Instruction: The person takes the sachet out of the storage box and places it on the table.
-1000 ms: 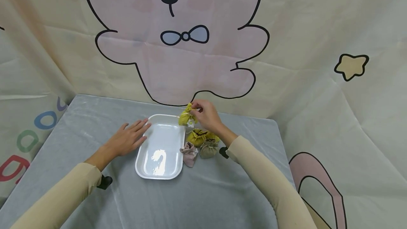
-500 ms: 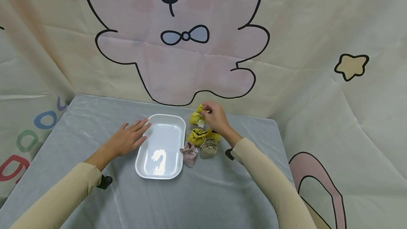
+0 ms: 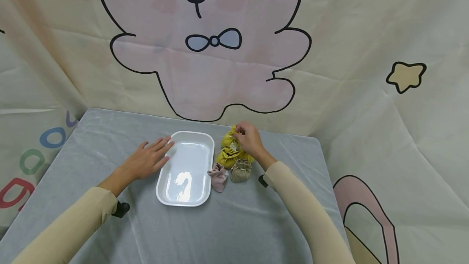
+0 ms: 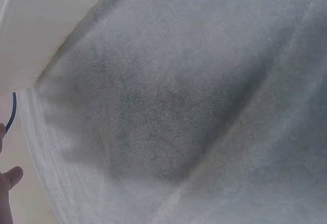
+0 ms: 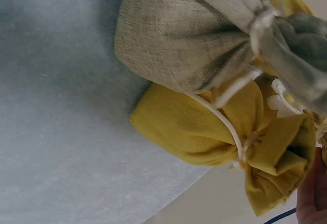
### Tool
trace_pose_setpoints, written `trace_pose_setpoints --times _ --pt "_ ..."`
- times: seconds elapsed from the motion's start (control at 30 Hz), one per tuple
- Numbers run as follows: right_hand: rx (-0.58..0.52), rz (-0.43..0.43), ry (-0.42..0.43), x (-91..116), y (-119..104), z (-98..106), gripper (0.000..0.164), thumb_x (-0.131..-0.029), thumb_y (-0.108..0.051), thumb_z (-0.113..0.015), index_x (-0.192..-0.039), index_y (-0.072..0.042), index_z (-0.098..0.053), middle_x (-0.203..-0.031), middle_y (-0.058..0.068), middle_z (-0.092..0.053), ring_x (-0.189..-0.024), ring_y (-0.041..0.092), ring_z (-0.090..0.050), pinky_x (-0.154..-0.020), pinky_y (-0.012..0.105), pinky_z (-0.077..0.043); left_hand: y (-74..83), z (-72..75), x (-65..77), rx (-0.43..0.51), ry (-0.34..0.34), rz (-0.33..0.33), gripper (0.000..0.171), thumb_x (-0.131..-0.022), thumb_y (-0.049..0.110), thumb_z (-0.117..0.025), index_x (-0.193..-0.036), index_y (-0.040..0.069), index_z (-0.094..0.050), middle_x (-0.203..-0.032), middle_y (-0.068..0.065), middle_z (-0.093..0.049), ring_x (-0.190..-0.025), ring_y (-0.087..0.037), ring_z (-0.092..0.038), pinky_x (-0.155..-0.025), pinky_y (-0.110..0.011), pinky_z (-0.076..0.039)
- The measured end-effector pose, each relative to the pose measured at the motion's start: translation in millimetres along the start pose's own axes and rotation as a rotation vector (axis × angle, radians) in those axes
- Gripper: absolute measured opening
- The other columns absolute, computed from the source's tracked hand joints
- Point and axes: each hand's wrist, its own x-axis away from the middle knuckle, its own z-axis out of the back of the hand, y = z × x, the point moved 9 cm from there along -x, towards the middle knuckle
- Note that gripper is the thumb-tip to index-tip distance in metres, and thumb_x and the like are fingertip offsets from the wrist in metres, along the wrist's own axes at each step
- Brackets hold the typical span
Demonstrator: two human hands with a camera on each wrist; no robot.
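My right hand (image 3: 250, 139) pinches the gathered neck of a yellow drawstring pouch (image 3: 228, 140) decorated with a white flower. This pouch is just behind another yellow pouch (image 3: 227, 159) and overlaps it in the head view. My left hand (image 3: 146, 160) lies with its fingers extended on the left rim of a white rectangular tray (image 3: 183, 204). In the left wrist view, only a thumb (image 4: 11, 178) and a bit of finger show at the edge. Close to my right hand, the right wrist view has a grey-beige pouch (image 5: 184, 35) and a yellow pouch (image 5: 194, 127) with white cords.
Right of the tray, a pink pouch (image 3: 219, 180) leans by its rim, beside an olive-beige pouch (image 3: 240, 172). One more yellow pouch (image 3: 247, 157) is partly hidden behind that. A grey cloth (image 3: 234, 231) covers the table, and a printed curtain (image 3: 348, 105) hangs behind it.
My right hand has carried the yellow pouch from over the tray's back right corner rightward, then down toward the other pouches. The left hand and tray stay put.
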Motion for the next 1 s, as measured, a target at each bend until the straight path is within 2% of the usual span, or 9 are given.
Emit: trace_pose_setpoints --times 0.2,0.33,0.53,0.7,0.83,1.0 --pt "0.057 -0.028 -0.038 3 6 -6 0.004 -0.091 -0.002 -0.071 -0.094 0.0 -0.069 -0.104 0.012 -0.066 -0.095 0.026 -0.063 -0.083 0.04 -0.054 1.0 -0.9 -0.8 0.004 -0.007 0.002 0.059 -0.104 0.033 -0.05 -0.156 0.009 -0.034 -0.162 -0.014 -0.028 -0.144 -0.037 -0.033 -0.107 -0.069 -0.027" --pt "0.099 -0.009 -0.063 7 7 -7 0.004 -0.091 -0.001 -0.069 -0.093 0.001 -0.069 -0.102 0.013 -0.064 -0.094 0.028 -0.063 -0.082 0.041 -0.054 1.1 -1.9 -2.0 -0.002 -0.012 0.006 0.06 -0.104 0.033 -0.05 -0.157 0.01 -0.033 -0.162 -0.014 -0.027 -0.145 -0.036 -0.032 -0.107 -0.068 -0.027" --pt "0.12 -0.006 -0.081 10 10 -8 0.006 -0.093 -0.005 -0.069 -0.098 -0.001 -0.069 -0.107 0.013 -0.066 -0.101 0.029 -0.063 -0.087 0.045 -0.051 4.6 4.3 -1.4 -0.002 0.03 -0.014 0.059 -0.102 0.03 -0.054 -0.154 0.008 -0.038 -0.16 -0.015 -0.032 -0.142 -0.038 -0.037 -0.105 -0.069 -0.029" --pt "0.115 -0.028 -0.129 11 12 -10 0.02 -0.096 -0.011 -0.067 -0.113 -0.002 -0.068 -0.118 0.013 -0.065 -0.111 0.029 -0.06 -0.094 0.046 -0.048 3.9 5.1 -0.9 -0.026 0.018 -0.01 0.058 -0.103 0.031 -0.053 -0.154 0.007 -0.038 -0.159 -0.015 -0.032 -0.142 -0.037 -0.037 -0.105 -0.069 -0.03" --pt "0.142 -0.027 -0.156 16 11 -8 0.037 -0.097 -0.016 -0.065 -0.132 -0.004 -0.061 -0.135 0.015 -0.057 -0.126 0.032 -0.053 -0.103 0.05 -0.043 3.4 4.9 -0.7 -0.048 0.013 -0.009 0.058 -0.103 0.032 -0.052 -0.154 0.007 -0.038 -0.159 -0.015 -0.033 -0.142 -0.037 -0.037 -0.105 -0.068 -0.031" --pt "0.194 -0.016 -0.119 29 10 4 0.052 -0.098 -0.02 -0.063 -0.146 -0.007 -0.05 -0.148 0.015 -0.047 -0.136 0.035 -0.045 -0.109 0.06 -0.034 3.9 4.0 -1.3 -0.023 0.008 -0.019 0.056 -0.104 0.031 -0.051 -0.154 0.008 -0.038 -0.159 -0.017 -0.031 -0.14 -0.037 -0.041 -0.103 -0.067 -0.033"
